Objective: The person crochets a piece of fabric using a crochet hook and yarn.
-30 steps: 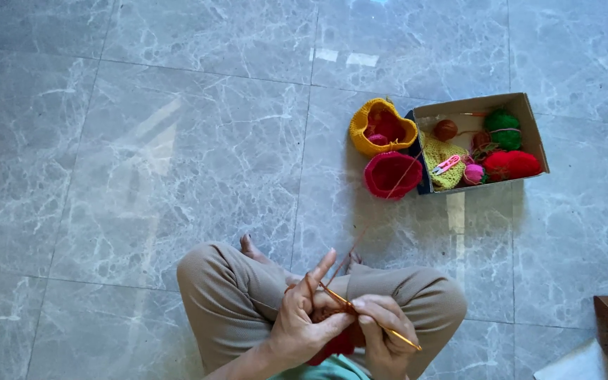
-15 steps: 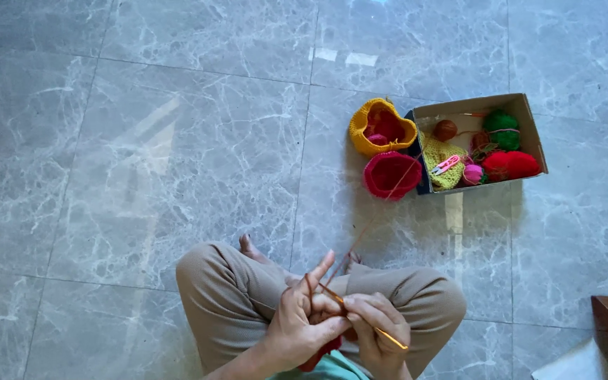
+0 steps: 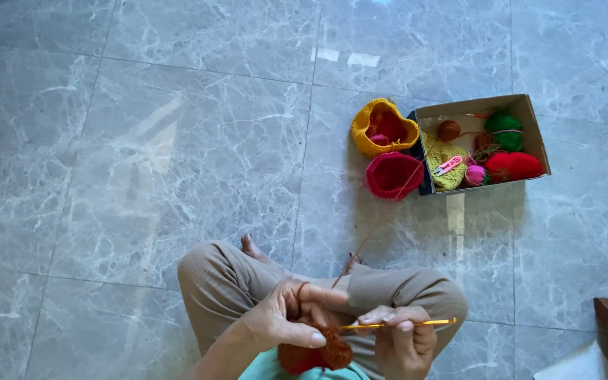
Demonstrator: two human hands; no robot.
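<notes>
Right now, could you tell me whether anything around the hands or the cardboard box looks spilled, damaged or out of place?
Nothing stands out. The open cardboard box sits flat on the grey marble floor, yarn balls inside; yellow and pink crocheted cups sit upright beside it.

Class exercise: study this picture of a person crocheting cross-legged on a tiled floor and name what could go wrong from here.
1. The yarn strand runs loose across the floor from the cardboard box to the left hand; a tug might drag a yarn ball out or snag on the box edge.
2. The crochet hook in the right hand points toward the left fingers; a slip could jab them.
3. The red-brown piece is gripped only lightly, so loops might slip off.
</notes>
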